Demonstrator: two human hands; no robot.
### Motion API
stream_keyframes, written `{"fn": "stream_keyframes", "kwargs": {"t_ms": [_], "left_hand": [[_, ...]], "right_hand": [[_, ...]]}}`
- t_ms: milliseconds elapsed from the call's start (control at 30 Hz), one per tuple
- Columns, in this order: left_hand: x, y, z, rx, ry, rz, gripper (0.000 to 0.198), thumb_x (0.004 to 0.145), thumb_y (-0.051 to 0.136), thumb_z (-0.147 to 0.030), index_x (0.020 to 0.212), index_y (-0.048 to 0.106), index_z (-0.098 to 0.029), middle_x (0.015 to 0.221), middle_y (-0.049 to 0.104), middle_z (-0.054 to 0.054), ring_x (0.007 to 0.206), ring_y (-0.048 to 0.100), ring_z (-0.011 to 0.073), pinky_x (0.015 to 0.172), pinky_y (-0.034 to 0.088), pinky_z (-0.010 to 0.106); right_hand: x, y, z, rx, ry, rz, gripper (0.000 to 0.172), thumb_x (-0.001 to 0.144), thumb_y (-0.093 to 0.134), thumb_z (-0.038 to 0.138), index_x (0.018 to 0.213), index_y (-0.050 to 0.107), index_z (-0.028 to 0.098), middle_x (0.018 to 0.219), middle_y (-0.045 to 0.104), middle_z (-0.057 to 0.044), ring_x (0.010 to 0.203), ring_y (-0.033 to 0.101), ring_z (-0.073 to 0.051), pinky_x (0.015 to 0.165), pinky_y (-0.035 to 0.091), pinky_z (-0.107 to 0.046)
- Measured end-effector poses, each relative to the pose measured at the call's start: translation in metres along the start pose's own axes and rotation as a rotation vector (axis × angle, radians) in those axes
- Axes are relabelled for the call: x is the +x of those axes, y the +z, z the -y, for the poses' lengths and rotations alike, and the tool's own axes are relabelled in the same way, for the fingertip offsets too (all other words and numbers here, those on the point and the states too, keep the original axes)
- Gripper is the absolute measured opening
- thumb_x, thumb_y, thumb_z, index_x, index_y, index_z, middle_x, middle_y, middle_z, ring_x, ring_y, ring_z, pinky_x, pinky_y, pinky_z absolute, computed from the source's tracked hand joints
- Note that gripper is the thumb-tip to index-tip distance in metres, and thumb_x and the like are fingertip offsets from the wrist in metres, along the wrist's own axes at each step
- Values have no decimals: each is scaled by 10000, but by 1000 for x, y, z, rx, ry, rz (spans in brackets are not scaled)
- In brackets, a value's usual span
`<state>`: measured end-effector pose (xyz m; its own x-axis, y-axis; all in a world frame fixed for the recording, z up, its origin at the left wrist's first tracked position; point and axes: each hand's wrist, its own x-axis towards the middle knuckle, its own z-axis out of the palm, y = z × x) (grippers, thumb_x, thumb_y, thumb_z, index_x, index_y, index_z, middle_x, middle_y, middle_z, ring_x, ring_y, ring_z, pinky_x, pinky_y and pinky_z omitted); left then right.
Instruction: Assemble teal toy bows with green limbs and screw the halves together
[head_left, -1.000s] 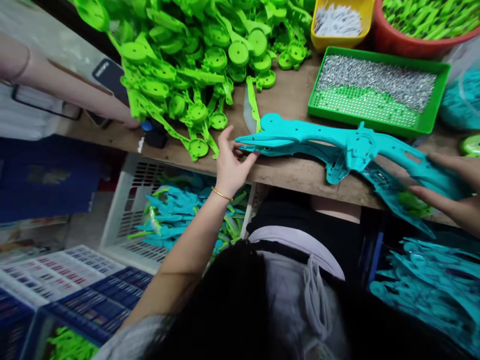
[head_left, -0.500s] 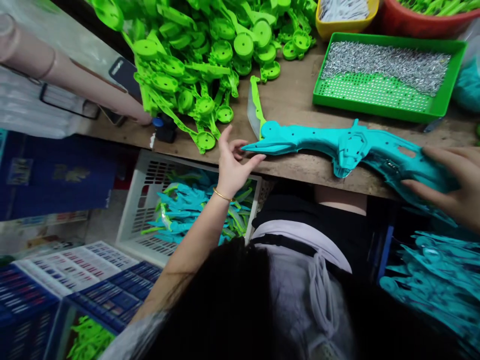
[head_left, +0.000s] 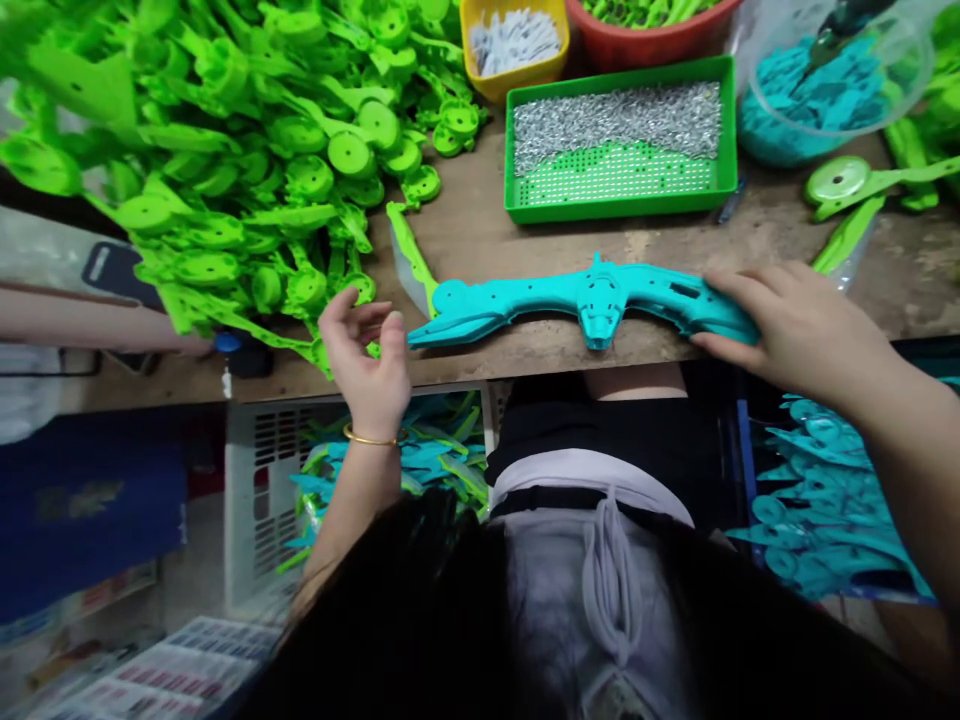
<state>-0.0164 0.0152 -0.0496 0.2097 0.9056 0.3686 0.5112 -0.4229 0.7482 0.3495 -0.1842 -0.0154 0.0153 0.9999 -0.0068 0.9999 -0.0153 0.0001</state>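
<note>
A turquoise plastic bow-shaped shell (head_left: 540, 293) lies lengthwise along the front of the table, its pointed tip to the left. My right hand (head_left: 799, 325) is closed over its right end, thumb on the near side and fingers across the top. Just left of the tip, my left hand (head_left: 367, 350) is raised with loosely curled fingers apart, holding nothing. A bright green arm with a greyish translucent piece (head_left: 411, 258) sticks up at the shell's left end. Beyond my right hand, another green arm (head_left: 851, 238) shows, partly hidden.
A green tray (head_left: 619, 205) of small metal screws stands behind the shell. Green plastic parts (head_left: 262, 170) are heaped at left. Yellow (head_left: 517, 82) and red (head_left: 652, 38) containers and a clear tub (head_left: 825, 120) stand behind. Below the edge are a white basket (head_left: 259, 500) and more turquoise shells (head_left: 840, 510).
The view has swung right. My left hand has come away from the shell's left tip. The shell's right end, tilted toward me before, now lies straighter along the table, my right hand still on it.
</note>
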Motion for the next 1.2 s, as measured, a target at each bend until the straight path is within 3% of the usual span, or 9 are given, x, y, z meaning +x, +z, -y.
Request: {"fn": "stream_keyframes", "kwargs": {"t_ms": [200,333,500,567,667,733,833,933,1200], "left_hand": [[32,30,-52,14,230,72,351,884,559,-489,1159,512,-276,1059,646,18,986,623,208,900,520,468],[48,64,-95,31,350,266,348,913,504,-510,1115,550,-230,1074,634,46,1014,613,207,909,509,422],[48,123,-146,25,491,619,357,947,406,-526,1081,570,-238,1090,605,46,1137,563,244,997,440,454],[41,153,-167,62,578,799,328,961,403,-471,1066,582,-217,1090,608,55,1140,556,251,1003,426,455],[22,195,-196,216,700,1035,322,973,391,-413,1010,606,-176,1048,629,85,1089,574,257,969,431,418],[9,213,-209,352,737,1135,388,982,345,-432,1005,608,-148,1035,639,115,1064,585,262,925,441,384],[-3,225,-216,509,753,1191,445,990,276,-458,1059,579,-139,1033,655,135,1014,612,270,820,463,355],[-2,229,-216,582,733,1225,450,989,244,-471,1079,547,-151,990,673,124,924,644,275,707,469,339],[13,234,-230,678,661,1347,600,963,129,-563,977,568,-154,823,691,129,781,671,283,644,446,348]], "right_hand": [[3,1,-1,122,18,36,588,849,498,546,1334,456,216,1105,607,-153,1014,550,-361,855,456,-488],[1,7,7,202,70,72,617,838,538,514,1335,471,154,1100,608,-184,1024,547,-363,865,439,-497],[-15,4,10,210,97,-71,642,857,494,562,1348,458,149,1258,564,-179,1162,503,-351,973,379,-496],[-32,-2,4,221,271,-162,601,867,473,571,1286,512,141,1232,582,-176,1165,517,-333,980,388,-467],[-62,-2,-1,297,802,-168,461,867,464,573,1030,615,169,933,669,-142,934,626,-309,826,467,-446],[-77,9,5,634,1059,-103,430,836,485,615,883,595,202,735,665,-82,720,650,-256,692,497,-406],[-77,33,26,1451,1145,-185,473,766,541,678,842,548,211,663,672,-36,551,629,-178,530,498,-312],[-64,47,44,1859,1178,-479,421,718,662,593,829,555,201,627,669,-6,507,607,-131,475,479,-250],[-59,42,44,1742,1188,-723,249,807,654,437,841,612,194,570,613,35,475,518,-71,456,404,-195]]}}
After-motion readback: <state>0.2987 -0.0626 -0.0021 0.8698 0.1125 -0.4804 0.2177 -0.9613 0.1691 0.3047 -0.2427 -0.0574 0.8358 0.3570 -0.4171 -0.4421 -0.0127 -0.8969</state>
